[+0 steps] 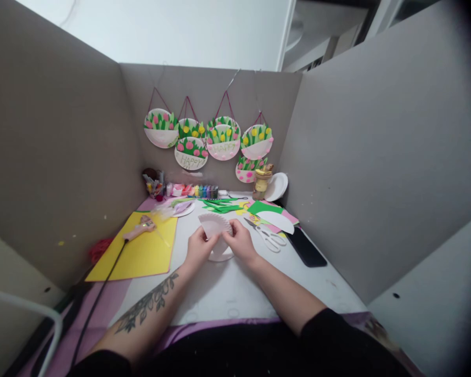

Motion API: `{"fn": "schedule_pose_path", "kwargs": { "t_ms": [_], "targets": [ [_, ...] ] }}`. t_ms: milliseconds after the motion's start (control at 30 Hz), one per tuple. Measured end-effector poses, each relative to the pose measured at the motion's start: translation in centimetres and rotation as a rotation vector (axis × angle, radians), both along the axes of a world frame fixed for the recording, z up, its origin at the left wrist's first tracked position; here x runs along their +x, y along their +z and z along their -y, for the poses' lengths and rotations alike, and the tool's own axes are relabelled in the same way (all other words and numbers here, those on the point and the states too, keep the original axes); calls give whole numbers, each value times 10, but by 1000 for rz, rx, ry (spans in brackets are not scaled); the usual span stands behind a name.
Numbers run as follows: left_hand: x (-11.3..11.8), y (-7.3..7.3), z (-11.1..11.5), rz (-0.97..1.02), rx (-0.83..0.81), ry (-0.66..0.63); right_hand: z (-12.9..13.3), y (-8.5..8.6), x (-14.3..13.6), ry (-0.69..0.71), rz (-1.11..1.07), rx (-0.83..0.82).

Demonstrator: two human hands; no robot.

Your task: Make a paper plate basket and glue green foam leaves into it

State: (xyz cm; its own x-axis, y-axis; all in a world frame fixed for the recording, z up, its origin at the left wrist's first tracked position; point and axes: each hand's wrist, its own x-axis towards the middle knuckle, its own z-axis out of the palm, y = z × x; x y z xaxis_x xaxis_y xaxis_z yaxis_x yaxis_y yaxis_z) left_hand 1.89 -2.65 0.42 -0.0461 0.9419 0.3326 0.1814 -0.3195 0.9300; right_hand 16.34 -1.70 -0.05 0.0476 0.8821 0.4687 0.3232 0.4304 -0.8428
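Between my two hands is a piece of white paper plate (213, 224) with a ribbed rim. My left hand (198, 244) grips its left side, fingers closed, thumb pointing inward. On the other side my right hand (240, 242) pinches the ribbed edge, with its thumb near the left one. Just below lies a round white paper plate (222, 257), mostly covered by my hands and the held piece. White-handled scissors (270, 240) rest to the right of my right hand, beside a cut white plate piece (278, 220).
A pink glue gun (139, 229) with a black cord lies on yellow sheets (149, 262) at left. A black phone (306, 248) is at right. Green paper strips (220, 205), paint pots (192, 190) and a jar (261, 183) line the back. Decorated plates (223, 142) hang on the grey partition.
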Motion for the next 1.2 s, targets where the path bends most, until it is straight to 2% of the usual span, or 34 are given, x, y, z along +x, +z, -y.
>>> {"fn": "schedule_pose_path", "kwargs": {
  "t_ms": [167,300,533,700,867,1200],
  "targets": [
    [-1,-1,-5,174,-80,-50,-3,-3,1,106,-115,-27],
    [-3,-5,-10,204,-92,-65,-2,-3,2,152,-135,-54],
    [-3,-8,-10,-36,-63,-186,-1,2,3,109,-111,-56],
    [-3,-1,-6,-111,-53,-109,-2,2,7,166,-22,-105],
    [-4,4,-4,-229,-31,-73,-3,0,7,158,-14,-82],
    [-2,-2,0,-463,101,45,4,4,3,82,112,-52]
  ]
}}
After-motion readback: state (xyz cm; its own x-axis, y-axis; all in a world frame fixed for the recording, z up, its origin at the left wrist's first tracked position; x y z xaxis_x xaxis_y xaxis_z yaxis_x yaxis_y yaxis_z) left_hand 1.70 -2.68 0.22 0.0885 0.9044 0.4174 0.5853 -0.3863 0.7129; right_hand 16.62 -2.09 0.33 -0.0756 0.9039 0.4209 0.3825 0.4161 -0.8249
